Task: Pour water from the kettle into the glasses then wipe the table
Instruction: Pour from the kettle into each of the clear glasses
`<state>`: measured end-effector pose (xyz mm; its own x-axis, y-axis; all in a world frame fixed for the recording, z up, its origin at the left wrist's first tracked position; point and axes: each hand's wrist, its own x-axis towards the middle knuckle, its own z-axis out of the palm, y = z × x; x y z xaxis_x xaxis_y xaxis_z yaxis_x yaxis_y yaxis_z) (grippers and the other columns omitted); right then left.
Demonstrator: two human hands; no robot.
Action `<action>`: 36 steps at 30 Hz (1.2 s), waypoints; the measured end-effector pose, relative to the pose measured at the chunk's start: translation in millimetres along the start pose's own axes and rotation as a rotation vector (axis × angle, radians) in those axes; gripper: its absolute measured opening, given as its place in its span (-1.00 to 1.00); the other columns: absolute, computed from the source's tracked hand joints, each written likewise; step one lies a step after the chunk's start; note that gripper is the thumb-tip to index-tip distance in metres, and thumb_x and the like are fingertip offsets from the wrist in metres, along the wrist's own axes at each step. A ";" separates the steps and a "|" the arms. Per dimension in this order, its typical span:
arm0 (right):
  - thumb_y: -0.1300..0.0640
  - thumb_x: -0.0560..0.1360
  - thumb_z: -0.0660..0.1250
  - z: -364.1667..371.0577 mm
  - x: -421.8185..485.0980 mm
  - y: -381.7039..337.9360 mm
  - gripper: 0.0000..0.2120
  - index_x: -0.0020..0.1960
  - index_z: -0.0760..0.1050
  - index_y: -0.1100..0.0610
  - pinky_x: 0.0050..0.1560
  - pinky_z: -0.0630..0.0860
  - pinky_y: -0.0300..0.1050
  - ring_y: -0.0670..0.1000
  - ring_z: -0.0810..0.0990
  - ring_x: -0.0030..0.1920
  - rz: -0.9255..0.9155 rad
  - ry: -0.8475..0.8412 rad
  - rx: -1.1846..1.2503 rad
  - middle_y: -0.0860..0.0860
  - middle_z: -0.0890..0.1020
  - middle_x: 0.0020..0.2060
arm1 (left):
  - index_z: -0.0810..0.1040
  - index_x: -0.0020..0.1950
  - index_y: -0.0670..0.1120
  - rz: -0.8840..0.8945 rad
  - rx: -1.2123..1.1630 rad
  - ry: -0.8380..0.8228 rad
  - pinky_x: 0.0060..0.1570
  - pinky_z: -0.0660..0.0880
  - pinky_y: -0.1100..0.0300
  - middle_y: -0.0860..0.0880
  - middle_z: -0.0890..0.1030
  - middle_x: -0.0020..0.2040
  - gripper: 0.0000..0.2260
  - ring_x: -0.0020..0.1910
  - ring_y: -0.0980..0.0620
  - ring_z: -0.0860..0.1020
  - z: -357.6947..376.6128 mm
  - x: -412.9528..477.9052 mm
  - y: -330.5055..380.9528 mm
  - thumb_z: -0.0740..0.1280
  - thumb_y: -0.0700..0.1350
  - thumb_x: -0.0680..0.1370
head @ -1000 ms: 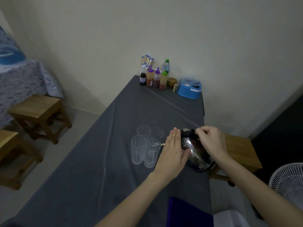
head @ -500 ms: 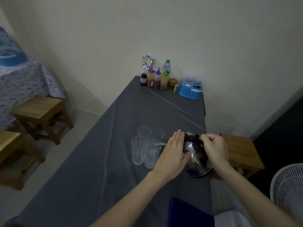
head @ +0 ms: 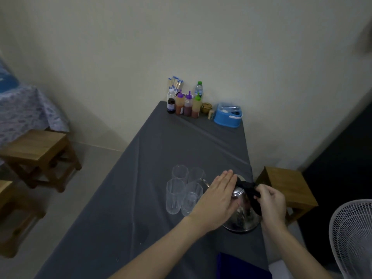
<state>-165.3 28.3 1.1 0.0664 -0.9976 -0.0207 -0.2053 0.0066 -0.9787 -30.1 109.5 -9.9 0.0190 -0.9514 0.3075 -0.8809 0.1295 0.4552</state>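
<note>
A shiny steel kettle [head: 241, 220] with a black handle is tilted toward a cluster of several clear glasses [head: 184, 191] on the grey-clothed table [head: 153, 174]. Its thin spout points over the nearer right glass. My right hand [head: 270, 202] grips the black handle. My left hand [head: 218, 195] lies flat against the kettle's lid and side, fingers straight and together. A dark blue cloth [head: 239, 267] lies at the table's near edge. Whether water is flowing cannot be made out.
Sauce bottles [head: 186, 103], a small jar and a blue container [head: 228, 115] stand at the table's far end by the wall. Wooden stools [head: 40, 156] stand on the left; another stool [head: 287, 188] and a white fan [head: 354, 236] are on the right.
The kettle has tipped further toward the glasses, and my right hand has dropped lower on the handle. My left hand stays pressed on the kettle.
</note>
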 end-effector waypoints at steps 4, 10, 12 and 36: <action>0.19 0.46 0.30 10.4 -7.6 -7.3 -0.67 -0.47 0.56 0.05 -0.19 0.44 -0.04 0.08 0.57 -0.26 -0.070 0.011 -0.045 -0.04 0.57 -0.48 | -0.02 0.55 -0.18 0.034 -0.031 0.037 0.47 -0.25 0.17 -0.12 -0.01 0.57 -0.43 0.55 0.02 -0.09 -11.0 -8.7 -12.2 0.04 0.07 0.64; 0.18 0.46 0.30 33.8 -18.2 -26.9 -0.71 -0.44 0.56 0.12 -0.28 0.37 -0.09 0.01 0.51 -0.36 -0.159 0.035 -0.168 -0.07 0.54 -0.53 | -0.02 0.55 -0.18 0.054 -0.105 0.081 0.47 -0.27 0.18 -0.10 -0.02 0.57 -0.43 0.54 0.06 -0.11 -26.5 -22.8 -30.1 0.07 0.06 0.64; 0.18 0.46 0.32 41.2 -22.4 -35.6 -0.73 -0.40 0.60 0.14 -0.29 0.39 -0.10 0.02 0.54 -0.35 -0.176 0.057 -0.232 0.00 0.60 -0.48 | -0.04 0.55 -0.17 0.047 -0.132 0.076 0.47 -0.25 0.21 -0.09 -0.04 0.57 -0.42 0.54 0.07 -0.12 -30.0 -27.3 -36.7 0.03 0.10 0.64; 0.10 0.43 0.31 72.4 -36.3 -63.6 -0.66 -0.49 0.43 0.17 -0.36 0.33 -0.08 0.12 0.58 -0.36 -0.262 0.019 -0.615 0.15 0.58 -0.48 | -0.14 0.56 -0.09 -0.059 -0.350 0.052 0.47 -0.20 0.30 0.03 -0.12 0.57 -0.40 0.53 0.17 -0.17 -32.9 -46.1 -61.9 0.05 0.10 0.63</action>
<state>-84.0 69.0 49.3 0.1737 -0.9619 0.2113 -0.7048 -0.2713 -0.6555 39.2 154.6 -24.7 0.0969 -0.9458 0.3098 -0.6624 0.1711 0.7294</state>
